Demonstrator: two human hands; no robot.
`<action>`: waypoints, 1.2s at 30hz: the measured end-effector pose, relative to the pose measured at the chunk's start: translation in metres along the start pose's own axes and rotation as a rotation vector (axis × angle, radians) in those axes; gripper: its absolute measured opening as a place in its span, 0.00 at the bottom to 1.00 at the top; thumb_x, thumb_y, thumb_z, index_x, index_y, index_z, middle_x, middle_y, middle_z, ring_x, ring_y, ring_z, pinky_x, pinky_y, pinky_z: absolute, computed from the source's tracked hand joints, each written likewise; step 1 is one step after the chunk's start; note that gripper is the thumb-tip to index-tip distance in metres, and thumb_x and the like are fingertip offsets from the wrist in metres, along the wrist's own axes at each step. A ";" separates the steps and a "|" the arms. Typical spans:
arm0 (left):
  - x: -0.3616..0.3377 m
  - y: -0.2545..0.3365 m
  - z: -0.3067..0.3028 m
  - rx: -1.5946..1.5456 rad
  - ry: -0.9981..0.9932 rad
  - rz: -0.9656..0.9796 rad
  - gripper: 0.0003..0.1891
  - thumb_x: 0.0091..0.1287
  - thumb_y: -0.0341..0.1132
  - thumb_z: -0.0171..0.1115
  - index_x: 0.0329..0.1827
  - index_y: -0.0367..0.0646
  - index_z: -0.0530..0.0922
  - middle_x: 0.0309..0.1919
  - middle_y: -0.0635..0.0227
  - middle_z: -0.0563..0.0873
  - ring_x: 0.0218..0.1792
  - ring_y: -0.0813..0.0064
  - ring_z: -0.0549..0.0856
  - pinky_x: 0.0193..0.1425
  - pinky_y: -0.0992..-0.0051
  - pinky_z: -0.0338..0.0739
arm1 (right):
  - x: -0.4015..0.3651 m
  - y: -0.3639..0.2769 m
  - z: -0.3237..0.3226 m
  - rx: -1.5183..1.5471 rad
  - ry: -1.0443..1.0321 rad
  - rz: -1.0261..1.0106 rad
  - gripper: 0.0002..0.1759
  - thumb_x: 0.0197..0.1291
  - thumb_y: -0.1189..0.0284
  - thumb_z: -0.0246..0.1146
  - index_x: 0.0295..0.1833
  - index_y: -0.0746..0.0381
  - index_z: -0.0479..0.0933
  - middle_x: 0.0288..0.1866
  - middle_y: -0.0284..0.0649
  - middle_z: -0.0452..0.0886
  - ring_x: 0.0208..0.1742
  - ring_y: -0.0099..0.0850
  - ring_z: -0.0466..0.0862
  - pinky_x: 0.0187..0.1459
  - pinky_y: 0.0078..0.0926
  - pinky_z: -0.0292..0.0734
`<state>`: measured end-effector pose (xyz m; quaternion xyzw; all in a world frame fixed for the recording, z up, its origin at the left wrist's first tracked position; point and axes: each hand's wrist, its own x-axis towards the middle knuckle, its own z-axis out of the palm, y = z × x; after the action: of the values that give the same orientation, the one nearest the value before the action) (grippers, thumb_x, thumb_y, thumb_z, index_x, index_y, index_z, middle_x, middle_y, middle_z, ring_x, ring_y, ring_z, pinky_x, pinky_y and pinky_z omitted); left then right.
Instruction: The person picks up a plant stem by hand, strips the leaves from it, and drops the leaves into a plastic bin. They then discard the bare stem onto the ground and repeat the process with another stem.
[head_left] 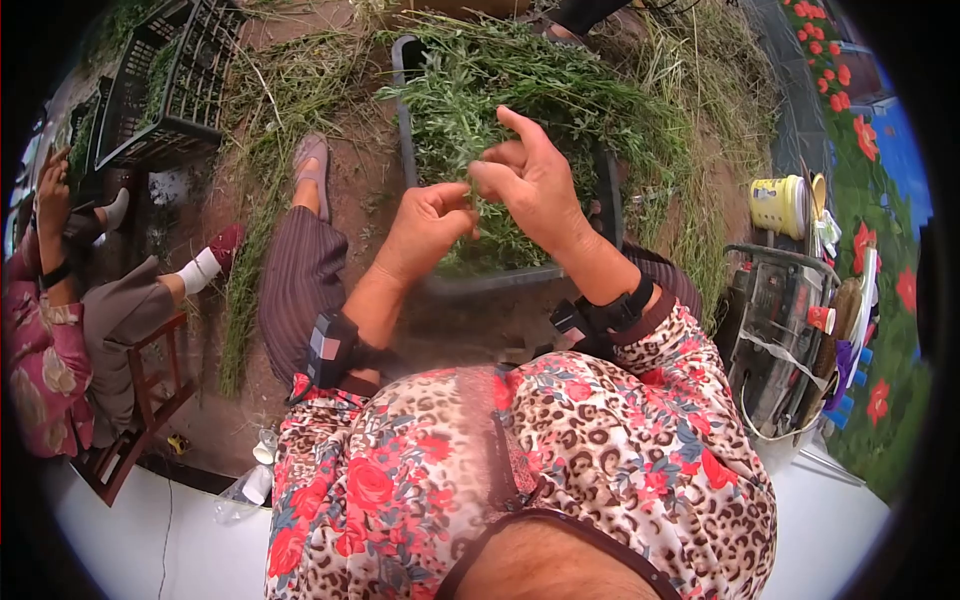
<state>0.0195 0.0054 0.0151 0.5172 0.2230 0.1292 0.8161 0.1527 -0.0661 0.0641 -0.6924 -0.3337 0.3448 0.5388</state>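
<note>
My left hand [430, 228] is closed in a pinch, thumb against fingers, over the near part of a dark plastic crate [500, 282]. Just to its right, my right hand [538, 185] pinches with thumb and curled fingers while its index finger points up and away. A leafy green sprig [474, 180] runs between the two hands, blending with the foliage behind it; its exact ends are hidden. Heaped leafy green stems [570, 85] fill the crate and spill over its far and right sides.
Cut stalks [262, 230] lie in long piles on the ground to the left, and more dry stalks [690, 60] at the far right. A black slatted crate [190, 80] stands far left, near another seated person [60, 350]. A yellow bucket [778, 205] and a wire-framed rack [780, 320] stand right.
</note>
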 end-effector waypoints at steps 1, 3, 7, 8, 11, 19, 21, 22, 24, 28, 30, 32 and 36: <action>0.001 -0.002 0.000 0.045 -0.016 0.009 0.10 0.56 0.26 0.55 0.39 0.34 0.80 0.24 0.75 0.80 0.27 0.85 0.78 0.34 0.83 0.71 | 0.002 0.000 -0.002 -0.011 -0.016 0.034 0.33 0.50 0.78 0.63 0.62 0.73 0.60 0.30 0.39 0.79 0.29 0.21 0.78 0.31 0.18 0.75; 0.002 -0.011 -0.003 0.101 -0.055 0.011 0.10 0.56 0.26 0.56 0.40 0.34 0.80 0.24 0.76 0.79 0.26 0.87 0.77 0.32 0.84 0.71 | 0.004 -0.001 -0.004 -0.028 -0.049 0.108 0.33 0.50 0.79 0.63 0.62 0.74 0.60 0.27 0.37 0.77 0.25 0.20 0.77 0.26 0.18 0.74; 0.002 -0.012 -0.002 -0.143 -0.040 -0.053 0.12 0.58 0.29 0.58 0.43 0.32 0.78 0.27 0.74 0.78 0.25 0.83 0.78 0.31 0.82 0.74 | 0.009 0.002 -0.009 0.160 -0.038 0.169 0.33 0.51 0.81 0.61 0.63 0.75 0.58 0.25 0.36 0.76 0.22 0.22 0.76 0.22 0.19 0.75; 0.001 -0.008 0.000 -0.274 -0.007 -0.083 0.13 0.58 0.29 0.58 0.44 0.32 0.77 0.28 0.73 0.78 0.25 0.82 0.79 0.31 0.81 0.74 | 0.011 0.003 -0.011 0.185 -0.031 0.183 0.33 0.52 0.80 0.61 0.63 0.74 0.58 0.26 0.35 0.76 0.24 0.22 0.77 0.23 0.19 0.76; 0.000 -0.008 -0.004 -0.525 -0.064 -0.171 0.18 0.62 0.31 0.58 0.52 0.31 0.71 0.37 0.66 0.80 0.28 0.75 0.81 0.29 0.74 0.79 | 0.016 0.005 -0.016 0.260 -0.005 0.220 0.32 0.56 0.78 0.60 0.64 0.73 0.56 0.26 0.34 0.75 0.29 0.24 0.80 0.27 0.21 0.80; -0.002 -0.012 -0.012 -0.757 -0.291 -0.257 0.17 0.66 0.33 0.56 0.55 0.36 0.69 0.40 0.60 0.81 0.34 0.70 0.85 0.25 0.71 0.80 | 0.021 0.011 -0.020 0.287 0.018 0.162 0.32 0.56 0.78 0.61 0.64 0.71 0.57 0.31 0.36 0.77 0.32 0.23 0.81 0.29 0.20 0.80; -0.002 -0.011 -0.009 -0.767 -0.308 -0.275 0.16 0.66 0.32 0.56 0.54 0.35 0.70 0.39 0.61 0.82 0.34 0.71 0.85 0.25 0.72 0.80 | 0.020 0.011 -0.020 0.250 0.005 0.145 0.31 0.56 0.78 0.61 0.64 0.71 0.58 0.30 0.36 0.78 0.32 0.23 0.81 0.29 0.20 0.80; -0.001 -0.012 -0.009 -0.753 -0.305 -0.273 0.15 0.66 0.31 0.56 0.54 0.35 0.70 0.38 0.62 0.82 0.33 0.72 0.85 0.25 0.72 0.80 | 0.020 0.011 -0.020 0.231 0.000 0.139 0.31 0.56 0.78 0.61 0.64 0.70 0.58 0.30 0.36 0.78 0.32 0.23 0.81 0.29 0.20 0.80; 0.000 -0.013 -0.009 -0.725 -0.300 -0.269 0.14 0.65 0.29 0.55 0.53 0.35 0.71 0.37 0.63 0.83 0.33 0.73 0.85 0.25 0.73 0.80 | 0.020 0.011 -0.019 0.219 -0.007 0.137 0.30 0.56 0.78 0.61 0.64 0.70 0.59 0.30 0.37 0.79 0.31 0.23 0.81 0.29 0.19 0.80; -0.001 -0.011 -0.009 -0.698 -0.287 -0.264 0.13 0.64 0.27 0.56 0.51 0.34 0.71 0.34 0.65 0.83 0.30 0.76 0.84 0.25 0.75 0.80 | 0.023 0.007 -0.023 0.303 -0.028 0.168 0.29 0.56 0.77 0.62 0.62 0.69 0.60 0.31 0.38 0.80 0.30 0.23 0.81 0.29 0.19 0.79; -0.003 -0.006 -0.007 -0.655 -0.257 -0.284 0.14 0.62 0.28 0.59 0.48 0.34 0.71 0.34 0.68 0.81 0.28 0.81 0.82 0.26 0.78 0.79 | 0.025 0.008 -0.027 0.324 -0.035 0.172 0.28 0.55 0.77 0.62 0.62 0.68 0.61 0.31 0.39 0.80 0.30 0.24 0.81 0.29 0.19 0.79; -0.002 -0.006 -0.004 -0.605 -0.238 -0.252 0.18 0.61 0.29 0.60 0.52 0.32 0.69 0.34 0.68 0.80 0.27 0.81 0.81 0.26 0.79 0.78 | 0.025 0.010 -0.029 0.294 -0.030 0.162 0.28 0.55 0.77 0.62 0.61 0.68 0.62 0.30 0.39 0.81 0.28 0.24 0.81 0.29 0.19 0.79; 0.000 -0.010 0.001 -0.391 -0.117 -0.135 0.27 0.60 0.29 0.62 0.59 0.27 0.63 0.33 0.69 0.78 0.25 0.83 0.80 0.27 0.82 0.76 | 0.021 0.010 -0.022 0.171 -0.043 0.127 0.28 0.55 0.78 0.61 0.61 0.69 0.62 0.29 0.38 0.80 0.26 0.23 0.80 0.29 0.19 0.79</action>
<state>0.0198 -0.0001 0.0069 0.3394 0.1800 0.0848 0.9194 0.1831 -0.0615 0.0555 -0.6560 -0.2699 0.4205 0.5656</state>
